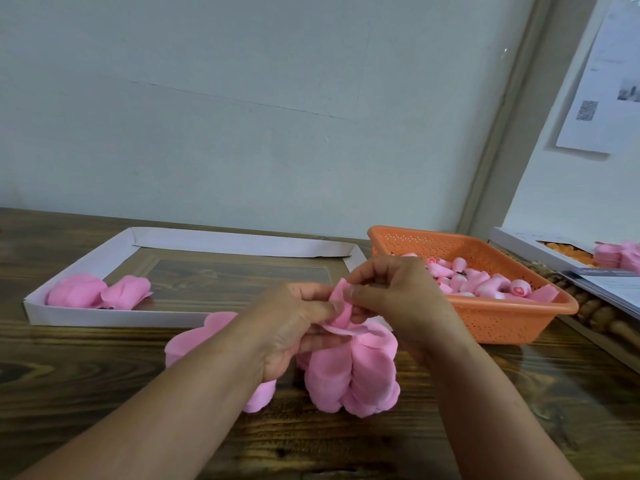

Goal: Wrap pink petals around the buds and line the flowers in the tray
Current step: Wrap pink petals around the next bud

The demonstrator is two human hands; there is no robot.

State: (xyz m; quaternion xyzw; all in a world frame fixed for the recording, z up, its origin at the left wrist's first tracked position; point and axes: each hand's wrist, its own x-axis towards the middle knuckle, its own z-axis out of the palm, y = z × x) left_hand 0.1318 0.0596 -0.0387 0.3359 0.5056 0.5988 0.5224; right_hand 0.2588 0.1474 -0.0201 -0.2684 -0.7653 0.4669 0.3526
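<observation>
Over the wooden table, my left hand [298, 327] and my right hand [394, 296] meet and both pinch a pink petal [341, 306] folded between the fingertips; whatever it wraps is hidden. Below the hands stands a stack of loose pink petals [353, 379], with more petals [194, 337] to the left under my left forearm. A white cardboard tray [114, 318] lies at the left and holds two finished pink flowers [98, 292] in its left corner. An orange basket [502, 320] at the right holds several pink buds [474, 280].
A pale wall rises right behind the table. At the far right edge lie a white box [519, 245] with more pink petals [620, 254] and orange pieces, plus some printed papers [609, 289]. A sheet of paper [602, 81] hangs on the right wall.
</observation>
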